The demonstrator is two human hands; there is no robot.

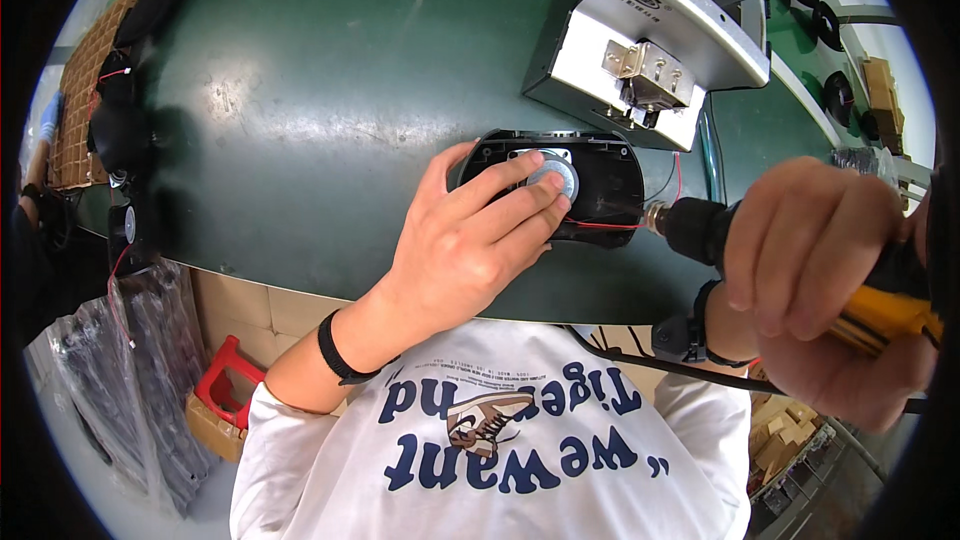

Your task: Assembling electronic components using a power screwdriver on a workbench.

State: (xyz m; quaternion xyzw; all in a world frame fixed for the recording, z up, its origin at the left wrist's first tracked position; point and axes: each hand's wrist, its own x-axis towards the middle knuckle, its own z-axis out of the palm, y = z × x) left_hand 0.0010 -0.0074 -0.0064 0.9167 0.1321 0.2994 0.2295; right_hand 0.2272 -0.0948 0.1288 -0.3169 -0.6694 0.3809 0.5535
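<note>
My left hand (475,225) holds a small loudspeaker (556,180) down inside a black plastic housing (615,175) on the green table. Its fingertips press on the speaker's round silver back, and they hide part of the frame. A thin red wire (605,225) runs from the speaker toward the housing's right end. My right hand (815,260) is wrapped around a yellow and black electric screwdriver (880,315). The screwdriver's metal tip (655,217) points left, close by the housing's right edge; I cannot tell whether the two touch.
A silver and black benchtop machine (640,50) with a metal bracket stands just beyond the housing. Black speaker parts with wires line the table's left end, beside a woven basket (85,90). A red plastic object (228,380) sits on a box below the table's edge.
</note>
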